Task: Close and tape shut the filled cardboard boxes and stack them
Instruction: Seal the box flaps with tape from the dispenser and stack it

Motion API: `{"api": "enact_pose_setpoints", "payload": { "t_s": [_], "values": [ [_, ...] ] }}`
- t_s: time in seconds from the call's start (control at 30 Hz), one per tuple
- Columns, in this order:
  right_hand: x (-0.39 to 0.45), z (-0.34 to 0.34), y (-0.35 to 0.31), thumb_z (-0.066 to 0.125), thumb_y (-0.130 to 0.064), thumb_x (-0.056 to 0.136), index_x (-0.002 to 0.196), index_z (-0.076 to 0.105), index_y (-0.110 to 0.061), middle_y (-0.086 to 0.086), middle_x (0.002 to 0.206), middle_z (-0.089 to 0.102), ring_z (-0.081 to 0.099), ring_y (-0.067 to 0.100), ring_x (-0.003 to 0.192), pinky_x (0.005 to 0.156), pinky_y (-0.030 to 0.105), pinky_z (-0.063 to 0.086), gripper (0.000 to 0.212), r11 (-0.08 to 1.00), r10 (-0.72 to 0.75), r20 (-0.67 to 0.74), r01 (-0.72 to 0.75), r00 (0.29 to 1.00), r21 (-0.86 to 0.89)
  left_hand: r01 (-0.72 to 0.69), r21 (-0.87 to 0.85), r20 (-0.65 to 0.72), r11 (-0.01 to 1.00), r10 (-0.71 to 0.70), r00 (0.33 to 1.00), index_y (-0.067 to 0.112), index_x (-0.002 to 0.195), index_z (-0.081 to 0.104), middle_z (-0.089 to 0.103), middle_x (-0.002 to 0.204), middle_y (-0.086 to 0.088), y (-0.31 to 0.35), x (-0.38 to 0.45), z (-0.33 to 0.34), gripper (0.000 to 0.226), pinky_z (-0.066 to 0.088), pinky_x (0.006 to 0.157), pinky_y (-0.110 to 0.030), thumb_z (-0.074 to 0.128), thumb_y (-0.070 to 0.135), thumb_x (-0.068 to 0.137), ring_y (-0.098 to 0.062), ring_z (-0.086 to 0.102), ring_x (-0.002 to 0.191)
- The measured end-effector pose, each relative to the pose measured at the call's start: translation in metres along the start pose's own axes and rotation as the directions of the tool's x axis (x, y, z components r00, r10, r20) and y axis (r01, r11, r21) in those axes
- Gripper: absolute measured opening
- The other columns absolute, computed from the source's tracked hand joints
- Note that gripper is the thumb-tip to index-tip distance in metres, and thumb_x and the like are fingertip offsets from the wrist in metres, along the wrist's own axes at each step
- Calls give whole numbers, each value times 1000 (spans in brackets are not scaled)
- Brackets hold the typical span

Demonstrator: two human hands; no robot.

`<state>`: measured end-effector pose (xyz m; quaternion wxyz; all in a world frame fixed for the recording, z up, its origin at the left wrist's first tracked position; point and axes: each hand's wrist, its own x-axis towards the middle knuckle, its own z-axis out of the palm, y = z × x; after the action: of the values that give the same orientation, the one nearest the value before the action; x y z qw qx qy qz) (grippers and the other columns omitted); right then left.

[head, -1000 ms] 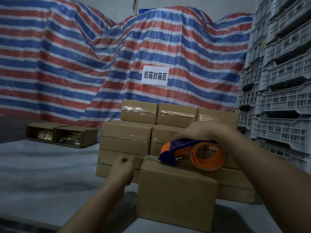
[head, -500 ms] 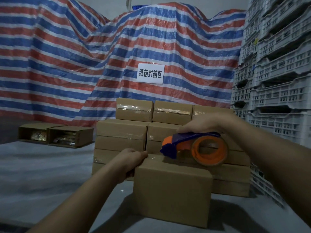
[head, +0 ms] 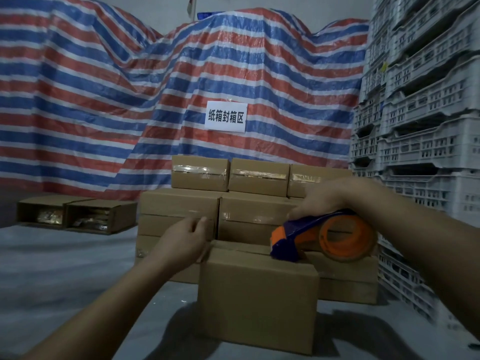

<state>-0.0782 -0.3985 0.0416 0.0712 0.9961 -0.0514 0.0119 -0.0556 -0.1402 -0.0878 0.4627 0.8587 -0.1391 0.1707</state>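
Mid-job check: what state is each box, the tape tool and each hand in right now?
Front brown cardboard box: flaps closed, dispenser on top.
Blue and orange tape dispenser: gripped, nose on box top.
Right hand: grips dispenser.
Left hand: at box's left top edge.
Stacked cardboard boxes: taped shut.
Two side boxes: open, filled.

I see a red, white and blue striped tarp filling twelve o'clock, white plastic crates stacked at two o'clock, grey floor below, dim light.
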Motion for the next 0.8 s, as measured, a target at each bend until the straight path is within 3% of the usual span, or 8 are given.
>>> {"api": "enact_pose_setpoints", "payload": {
  "t_s": [0.1,0.17,0.23,0.37,0.5,0.57,0.7,0.8],
  "values": [
    [2,2,2,54,-71,89,88,68,-23,0,79,69,63,15,70,67,30,45,50,1000,-16,24,16,1000,24,-346,148,131,927,328,936,40,105,56,61,92,15,20,-16,7,23,47,68,-20,39,54,98,0,60,82],
    [2,3,3,52,-71,90,84,67,-23,-1,78,68,62,14,68,66,30,44,50,1000,-24,29,24,999,17,-468,291,351,835,362,864,45,119,51,57,102,23,29,-27,19,43,45,74,-18,33,71,91,5,55,91],
    [2,3,3,50,-72,90,82,66,-24,-1,78,67,61,14,68,64,30,42,51,1000,-25,22,25,999,-5,-555,466,429,689,373,823,37,127,49,57,116,18,27,-32,28,63,47,83,-25,28,79,85,-3,54,101],
    [-2,2,11,42,-70,96,80,65,-39,-2,84,68,64,12,71,66,28,46,42,997,-74,76,76,994,-26,-561,529,376,636,417,827,31,129,49,58,121,10,21,-31,30,62,50,88,-32,34,75,88,-10,55,104],
    [-8,-6,41,47,-80,85,90,71,-28,0,91,71,67,18,84,93,39,52,58,998,-17,51,14,999,61,-573,531,365,624,442,819,34,127,49,58,119,13,19,-31,31,64,50,85,-31,27,78,86,-8,54,102],
    [-13,-6,60,51,-82,81,76,73,-28,-2,79,71,67,18,76,91,39,53,58,996,3,45,-7,999,89,-572,533,352,624,451,820,34,128,48,58,121,14,17,-32,31,66,50,86,-31,24,78,85,-8,54,104],
    [-12,12,76,49,-81,83,77,70,-25,-7,67,67,63,11,63,82,33,54,61,996,50,90,-56,995,68,-567,517,362,641,436,824,34,130,48,58,123,13,19,-34,30,67,49,89,-31,26,78,85,-9,55,107],
    [-6,26,73,46,-81,85,69,68,-24,-10,57,63,59,6,54,75,30,52,64,998,40,68,-43,997,42,-525,509,423,682,333,843,32,118,52,60,109,12,30,-33,26,60,52,84,-34,36,79,84,-8,56,94]
  ]
}}
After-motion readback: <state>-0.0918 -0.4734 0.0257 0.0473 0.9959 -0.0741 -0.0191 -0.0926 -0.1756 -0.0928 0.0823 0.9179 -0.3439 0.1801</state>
